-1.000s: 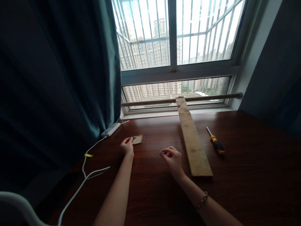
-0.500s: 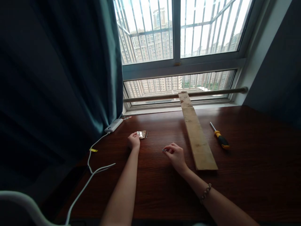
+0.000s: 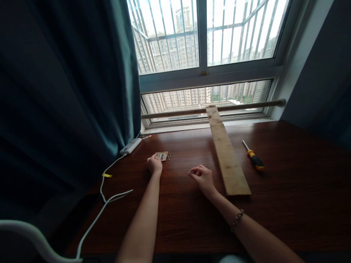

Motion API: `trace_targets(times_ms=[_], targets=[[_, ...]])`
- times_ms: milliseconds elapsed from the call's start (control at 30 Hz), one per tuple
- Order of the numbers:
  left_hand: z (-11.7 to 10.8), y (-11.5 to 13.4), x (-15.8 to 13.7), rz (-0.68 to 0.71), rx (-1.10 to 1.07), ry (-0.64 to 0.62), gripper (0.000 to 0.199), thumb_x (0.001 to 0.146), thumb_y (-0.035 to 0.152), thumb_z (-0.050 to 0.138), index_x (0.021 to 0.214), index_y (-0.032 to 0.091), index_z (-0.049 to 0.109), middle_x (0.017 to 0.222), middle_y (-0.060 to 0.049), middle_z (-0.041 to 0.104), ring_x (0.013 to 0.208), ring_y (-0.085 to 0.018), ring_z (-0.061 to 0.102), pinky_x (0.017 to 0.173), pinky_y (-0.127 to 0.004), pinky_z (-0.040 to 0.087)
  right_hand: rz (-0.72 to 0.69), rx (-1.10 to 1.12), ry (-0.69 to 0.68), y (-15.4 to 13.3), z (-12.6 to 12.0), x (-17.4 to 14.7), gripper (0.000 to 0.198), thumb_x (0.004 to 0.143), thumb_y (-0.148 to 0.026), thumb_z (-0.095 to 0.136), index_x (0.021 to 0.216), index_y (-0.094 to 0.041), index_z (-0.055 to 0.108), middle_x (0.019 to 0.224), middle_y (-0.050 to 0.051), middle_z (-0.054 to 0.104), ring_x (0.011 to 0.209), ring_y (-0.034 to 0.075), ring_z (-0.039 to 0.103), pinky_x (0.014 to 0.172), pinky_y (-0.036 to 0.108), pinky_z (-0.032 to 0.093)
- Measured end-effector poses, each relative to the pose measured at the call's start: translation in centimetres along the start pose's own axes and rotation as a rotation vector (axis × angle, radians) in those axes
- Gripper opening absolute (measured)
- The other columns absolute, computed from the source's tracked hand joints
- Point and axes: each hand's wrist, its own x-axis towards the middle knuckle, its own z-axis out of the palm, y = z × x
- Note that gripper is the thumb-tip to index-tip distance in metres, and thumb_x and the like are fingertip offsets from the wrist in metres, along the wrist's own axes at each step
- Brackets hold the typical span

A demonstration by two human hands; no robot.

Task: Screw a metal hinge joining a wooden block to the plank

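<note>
My left hand [image 3: 155, 164] is closed with its fingertips on a metal hinge [image 3: 161, 156], which lies over a small piece of wood [image 3: 165, 155]. Part of the hinge is hidden by the fingers. Just right of the wood lie several screws [image 3: 169, 156] on the table. My right hand [image 3: 203, 178] is pinched around a small shiny metal piece [image 3: 190, 172], held over the middle of the table; it is too small to tell its kind.
A long wooden board [image 3: 230, 160] reaches from the table [image 3: 186, 219] to the window sill. To its right lies a yellow and black screwdriver [image 3: 255, 160]. At the left stand a white power bank [image 3: 131, 146], a white cable [image 3: 101, 186] and a blue curtain [image 3: 120, 91].
The hinge has tipped or shifted slightly under my left fingers and looks darker. My right hand keeps its pinch, almost in place. The whole view has shifted a little.
</note>
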Motion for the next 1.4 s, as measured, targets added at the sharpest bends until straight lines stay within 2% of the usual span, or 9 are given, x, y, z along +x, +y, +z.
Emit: trace_targets(times_ms=[100, 200, 333, 467, 633, 733, 967, 1233, 1400], targets=[[-0.4, 1.2, -0.8, 0.080, 0.114, 0.083, 0.036, 0.065, 0.016, 0.059, 0.101, 0.013, 0.057, 0.105, -0.012, 0.047, 0.098, -0.022, 0.050, 0.090, -0.035, 0.035, 0.080, 0.067, 0.010, 0.2, 0.0, 0.3, 0.012, 0.060, -0.030, 0.067, 0.064, -0.018, 0.068, 0.062, 0.001, 0.060, 0.049, 0.009, 0.047, 0.050, 0.022, 0.038], [-0.2, 3.7, -3.0, 0.300, 0.109, 0.096, 0.030, 0.071, 0.019, 0.055, 0.100, 0.015, 0.058, 0.109, -0.012, 0.046, 0.106, -0.024, 0.043, 0.094, -0.038, 0.031, 0.264, 0.243, 0.013, 0.4, -0.1, 0.8, 0.023, 0.057, -0.034, 0.069, 0.068, -0.014, 0.067, 0.057, 0.002, 0.060, 0.043, 0.008, 0.043, 0.042, 0.021, 0.033], [0.9, 7.6, -8.0, 0.501, -0.154, -0.282, 0.019, 0.074, 0.016, 0.046, 0.085, 0.017, 0.061, 0.096, -0.009, 0.056, 0.093, -0.021, 0.052, 0.084, -0.033, 0.040, 0.393, 0.489, 0.047, 0.6, -0.2, 1.2, 0.032, 0.053, -0.035, 0.071, 0.072, -0.011, 0.066, 0.051, 0.000, 0.057, 0.039, 0.006, 0.038, 0.038, 0.019, 0.026], [1.9, 9.6, -11.8, 0.366, -0.419, -0.799, 0.024, 0.065, 0.009, 0.043, 0.077, 0.016, 0.063, 0.076, -0.005, 0.062, 0.072, -0.015, 0.057, 0.069, -0.027, 0.045, 0.382, 0.571, 0.075, 0.9, -0.4, 1.3, 0.033, 0.052, -0.037, 0.072, 0.071, -0.011, 0.065, 0.053, 0.000, 0.057, 0.042, 0.007, 0.042, 0.040, 0.020, 0.028], [2.0, 9.2, -12.0, 0.000, -0.639, -1.036, 0.018, 0.063, 0.017, 0.051, 0.075, 0.013, 0.064, 0.073, -0.005, 0.064, 0.064, -0.014, 0.058, 0.063, -0.028, 0.047, 0.343, 0.612, 0.203, 1.3, -0.7, 1.6, 0.030, 0.053, -0.034, 0.072, 0.070, -0.012, 0.063, 0.060, 0.001, 0.060, 0.045, 0.007, 0.046, 0.044, 0.021, 0.034], [1.5, 9.0, -11.7, -0.067, -0.670, -1.159, 0.023, 0.063, 0.027, 0.061, 0.079, 0.011, 0.065, 0.072, -0.007, 0.065, 0.063, -0.015, 0.060, 0.064, -0.029, 0.047, 0.344, 0.601, 0.287, 1.6, -0.8, 1.8, 0.030, 0.053, -0.035, 0.071, 0.070, -0.012, 0.061, 0.058, 0.000, 0.058, 0.045, 0.008, 0.046, 0.045, 0.022, 0.037], [0.8, 9.2, -12.0, 0.003, -0.579, -1.195, 0.032, 0.059, 0.036, 0.070, 0.078, 0.010, 0.068, 0.071, -0.009, 0.068, 0.063, -0.016, 0.061, 0.064, -0.027, 0.047, 0.317, 0.541, 0.284, 1.5, -1.0, 1.8, 0.029, 0.056, -0.034, 0.070, 0.072, -0.012, 0.063, 0.059, 0.002, 0.060, 0.051, 0.011, 0.052, 0.051, 0.024, 0.042], [1.0, 9.2, -12.1, -0.092, -0.600, -1.212, 0.032, 0.056, 0.033, 0.072, 0.079, 0.010, 0.069, 0.072, -0.010, 0.068, 0.064, -0.018, 0.062, 0.066, -0.029, 0.048, 0.241, 0.376, 0.281, 2.3, -1.1, 1.9, 0.034, 0.059, -0.037, 0.068, 0.083, -0.013, 0.070, 0.079, 0.009, 0.066, 0.074, 0.020, 0.059, 0.068, 0.032, 0.048], [1.2, 8.9, -11.9, -0.109, -0.619, -1.249, 0.031, 0.056, 0.031, 0.073, 0.079, 0.010, 0.069, 0.075, -0.010, 0.068, 0.066, -0.017, 0.062, 0.069, -0.029, 0.047, 0.202, 0.323, 0.249, 2.0, -1.2, 1.9, 0.032, 0.060, -0.037, 0.067, 0.084, -0.015, 0.071, 0.076, 0.005, 0.063, 0.068, 0.016, 0.057, 0.061, 0.027, 0.047]])
